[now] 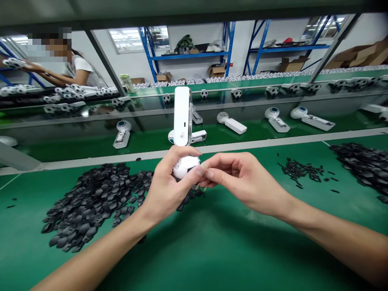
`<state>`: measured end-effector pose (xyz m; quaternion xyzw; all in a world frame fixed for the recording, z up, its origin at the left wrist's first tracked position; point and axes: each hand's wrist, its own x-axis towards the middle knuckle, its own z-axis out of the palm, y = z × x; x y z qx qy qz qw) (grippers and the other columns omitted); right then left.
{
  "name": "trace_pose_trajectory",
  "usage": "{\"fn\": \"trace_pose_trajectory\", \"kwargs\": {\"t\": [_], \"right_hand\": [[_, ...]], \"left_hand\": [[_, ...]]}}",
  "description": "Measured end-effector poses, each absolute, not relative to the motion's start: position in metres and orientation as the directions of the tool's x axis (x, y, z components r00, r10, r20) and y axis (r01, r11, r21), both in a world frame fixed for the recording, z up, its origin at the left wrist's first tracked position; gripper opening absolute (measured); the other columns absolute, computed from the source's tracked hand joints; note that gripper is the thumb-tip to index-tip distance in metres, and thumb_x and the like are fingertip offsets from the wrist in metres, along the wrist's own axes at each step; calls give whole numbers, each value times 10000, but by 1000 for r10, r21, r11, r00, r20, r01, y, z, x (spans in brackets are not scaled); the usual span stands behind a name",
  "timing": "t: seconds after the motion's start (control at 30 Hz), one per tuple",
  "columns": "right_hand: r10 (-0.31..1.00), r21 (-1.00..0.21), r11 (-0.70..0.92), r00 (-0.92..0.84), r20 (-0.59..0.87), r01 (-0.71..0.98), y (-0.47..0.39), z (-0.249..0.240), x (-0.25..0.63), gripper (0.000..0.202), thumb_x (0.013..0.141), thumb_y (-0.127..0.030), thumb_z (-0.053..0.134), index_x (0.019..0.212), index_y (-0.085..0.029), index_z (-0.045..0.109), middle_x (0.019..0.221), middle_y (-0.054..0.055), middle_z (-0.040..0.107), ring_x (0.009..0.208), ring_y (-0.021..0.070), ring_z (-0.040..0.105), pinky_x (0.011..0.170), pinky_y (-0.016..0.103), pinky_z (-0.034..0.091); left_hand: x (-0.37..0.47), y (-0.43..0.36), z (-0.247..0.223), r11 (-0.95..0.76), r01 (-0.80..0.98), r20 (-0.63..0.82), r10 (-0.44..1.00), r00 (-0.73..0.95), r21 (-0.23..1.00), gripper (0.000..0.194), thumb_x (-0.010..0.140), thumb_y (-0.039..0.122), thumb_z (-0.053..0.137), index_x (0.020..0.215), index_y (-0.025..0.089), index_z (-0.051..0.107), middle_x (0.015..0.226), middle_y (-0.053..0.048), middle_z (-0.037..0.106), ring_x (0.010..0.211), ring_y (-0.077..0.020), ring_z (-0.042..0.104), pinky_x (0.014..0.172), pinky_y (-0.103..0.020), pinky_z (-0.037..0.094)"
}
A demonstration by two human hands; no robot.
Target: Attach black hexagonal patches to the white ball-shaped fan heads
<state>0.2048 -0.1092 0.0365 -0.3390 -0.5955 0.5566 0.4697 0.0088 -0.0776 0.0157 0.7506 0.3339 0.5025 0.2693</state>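
My left hand (169, 182) is wrapped round the ball-shaped head of a white plastic device (182, 115), whose long flat body points upward. A black patch shows on the rounded white head (183, 166), as on a football. My right hand (233, 173) is closed in a pinch against the right side of that head, close to my left thumb. Whatever lies between the right fingertips is hidden. Below and left of my hands spreads a heap of small black plastic pieces (87, 202).
Thin black strips (303, 171) and another black heap (363, 165) lie on the green table (230, 250) at right. Beyond a pale rail (257, 143), several white devices (277, 120) lie on a green conveyor (145, 137). A person (80, 70) works at far left, holding a football-patterned piece.
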Motion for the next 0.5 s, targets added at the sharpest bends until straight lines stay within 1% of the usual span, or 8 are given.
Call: {"fn": "trace_pose_trajectory", "kwargs": {"t": [0.1, 0.3, 0.4, 0.5], "right_hand": [[919, -979, 178, -340, 200, -96, -108, 38, 206, 138, 1007, -196, 723, 951, -196, 849, 898, 4, 840, 878, 139, 817, 840, 211, 668], [916, -976, 213, -337, 216, -45, -107, 36, 206, 165, 1007, -184, 686, 1007, -182, 851, 936, 16, 838, 841, 144, 805, 780, 224, 669], [911, -982, 184, -371, 183, -33, -105, 35, 208, 161, 1000, -205, 695, 1048, -172, 845, 953, 30, 839, 829, 150, 799, 760, 239, 662], [910, -992, 117, -396, 122, -38, -104, 36, 211, 149, 960, -257, 770, 1055, -170, 844, 930, 38, 833, 819, 164, 797, 725, 249, 652]], "left_hand": [[9, -78, 17, -617, 220, 568, 785, 249, 756, 129, 960, 313, 795, 1044, 245, 726, 896, 21, 700, 693, -114, 608, 614, -212, 497], [12, -76, 17, -538, 183, 499, 838, 220, 823, 173, 902, 350, 838, 992, 247, 731, 775, 34, 658, 630, -120, 578, 556, -217, 469], [13, -74, 17, -498, 162, 462, 861, 213, 852, 201, 881, 362, 851, 980, 243, 724, 755, 34, 649, 610, -120, 573, 556, -220, 488], [13, -75, 18, -473, 146, 439, 872, 215, 869, 247, 845, 375, 882, 970, 239, 718, 747, 29, 639, 589, -117, 550, 532, -217, 483]]}}
